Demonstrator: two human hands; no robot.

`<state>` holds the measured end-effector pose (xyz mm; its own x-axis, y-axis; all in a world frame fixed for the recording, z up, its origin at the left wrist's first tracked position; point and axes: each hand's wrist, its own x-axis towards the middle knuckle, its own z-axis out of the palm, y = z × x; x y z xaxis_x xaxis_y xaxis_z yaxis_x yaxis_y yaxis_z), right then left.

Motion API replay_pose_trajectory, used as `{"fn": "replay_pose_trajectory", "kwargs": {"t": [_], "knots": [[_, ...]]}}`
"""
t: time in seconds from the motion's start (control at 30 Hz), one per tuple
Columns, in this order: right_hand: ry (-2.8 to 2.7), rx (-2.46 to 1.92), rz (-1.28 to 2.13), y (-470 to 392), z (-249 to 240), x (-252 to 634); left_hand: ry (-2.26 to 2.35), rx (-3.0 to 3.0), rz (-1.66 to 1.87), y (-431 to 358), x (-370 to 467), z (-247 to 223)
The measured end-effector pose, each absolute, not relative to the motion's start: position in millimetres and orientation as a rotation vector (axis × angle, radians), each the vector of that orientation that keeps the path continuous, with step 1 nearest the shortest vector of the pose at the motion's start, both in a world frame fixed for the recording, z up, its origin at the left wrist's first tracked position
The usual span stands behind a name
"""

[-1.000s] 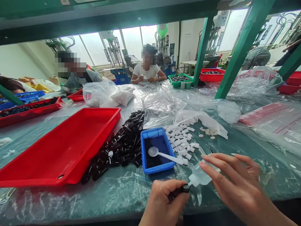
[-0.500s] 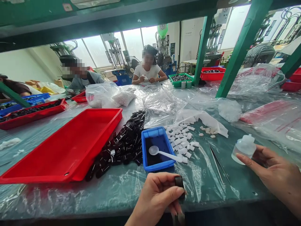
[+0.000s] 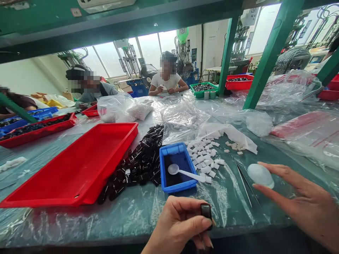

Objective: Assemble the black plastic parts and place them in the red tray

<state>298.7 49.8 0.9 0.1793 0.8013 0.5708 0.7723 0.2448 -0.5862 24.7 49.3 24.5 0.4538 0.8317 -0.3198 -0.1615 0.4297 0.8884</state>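
Observation:
My left hand [image 3: 180, 224], at the near table edge, pinches a small glossy black rectangular piece [image 3: 206, 211] between thumb and fingers. Out to the right, my right hand [image 3: 302, 197] grips a small translucent plastic bottle [image 3: 261, 175] by its sides. The bottle is tipped so its rounded base faces me, and its nozzle is hidden. Metal tweezers [image 3: 245, 183] lie on the plastic-covered table just left of the bottle. Beyond my left hand sits a blue tray [image 3: 164, 185] with dark contents and a white spoon [image 3: 173, 169] resting across it.
A large red tray [image 3: 79, 158] stands at left, beside a heap of black pieces [image 3: 143, 158]. White pieces [image 3: 206, 155] are scattered right of the blue tray. Green posts [image 3: 272, 56] rise from the table. Co-workers [image 3: 165, 79] sit across and at far left.
My right hand has moved left and tilted the bottle, turning its nozzle away from view. My left hand has shifted slightly right and down, still holding the black piece.

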Motion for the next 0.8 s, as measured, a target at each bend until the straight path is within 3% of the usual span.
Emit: {"fn": "replay_pose_trajectory", "kwargs": {"t": [0.17,0.4,0.8], "knots": [[-1.99,-1.133,-0.313,44,20,274,0.856,1.064,0.666,45,27,25],[-2.187,-0.994,-0.49,38,38,256,0.875,1.19,0.608,40,26,35],[-2.225,-1.007,-0.415,24,39,253,0.856,1.107,0.54,39,23,37]]}}
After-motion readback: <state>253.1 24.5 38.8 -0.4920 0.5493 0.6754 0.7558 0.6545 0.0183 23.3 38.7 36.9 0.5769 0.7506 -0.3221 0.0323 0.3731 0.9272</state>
